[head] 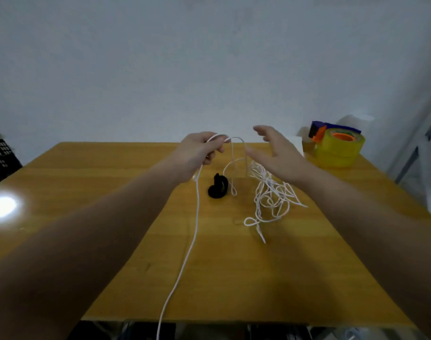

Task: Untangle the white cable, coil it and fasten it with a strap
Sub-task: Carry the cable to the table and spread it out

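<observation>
Presently, left hand [197,152] pinches the white cable [268,183] with curled fingers; right hand [277,153] hovers, fingers spread. Tangle lies on the table [111,192] (at 3 o'clock of black strap [218,187]); one strand trails toward 6 o'clock.

On my feed both arms run bare: left forearm [106,224] and right forearm [352,212] uncovered to the wrists, left grip [197,153] and right grip [276,155] bare too.
</observation>
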`<state>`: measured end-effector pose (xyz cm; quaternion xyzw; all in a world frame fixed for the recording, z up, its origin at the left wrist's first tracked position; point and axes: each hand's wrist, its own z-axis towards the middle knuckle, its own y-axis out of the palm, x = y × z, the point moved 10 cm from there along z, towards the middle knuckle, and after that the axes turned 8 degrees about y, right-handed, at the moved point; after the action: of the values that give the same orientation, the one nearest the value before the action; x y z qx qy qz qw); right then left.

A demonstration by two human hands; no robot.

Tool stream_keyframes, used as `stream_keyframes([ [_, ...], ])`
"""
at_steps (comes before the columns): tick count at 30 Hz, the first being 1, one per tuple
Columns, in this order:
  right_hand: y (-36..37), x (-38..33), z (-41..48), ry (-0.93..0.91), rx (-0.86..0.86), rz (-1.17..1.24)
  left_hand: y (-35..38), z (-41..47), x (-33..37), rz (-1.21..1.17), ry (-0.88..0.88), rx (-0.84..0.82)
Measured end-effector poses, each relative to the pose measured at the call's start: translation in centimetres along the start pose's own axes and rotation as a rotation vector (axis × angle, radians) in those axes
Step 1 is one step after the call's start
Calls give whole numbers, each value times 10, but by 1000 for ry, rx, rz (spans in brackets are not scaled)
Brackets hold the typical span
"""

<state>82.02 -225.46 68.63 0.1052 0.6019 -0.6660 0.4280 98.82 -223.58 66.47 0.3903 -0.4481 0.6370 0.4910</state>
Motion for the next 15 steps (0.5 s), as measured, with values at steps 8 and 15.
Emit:
stream_keyframes([
  [8, 22, -24, 22, -90, -17, 94, -8, -10, 13, 298, 99, -71],
  [15, 2, -13, 41, -40, 21, 120, -61, -23, -20, 415, -45, -46],
])
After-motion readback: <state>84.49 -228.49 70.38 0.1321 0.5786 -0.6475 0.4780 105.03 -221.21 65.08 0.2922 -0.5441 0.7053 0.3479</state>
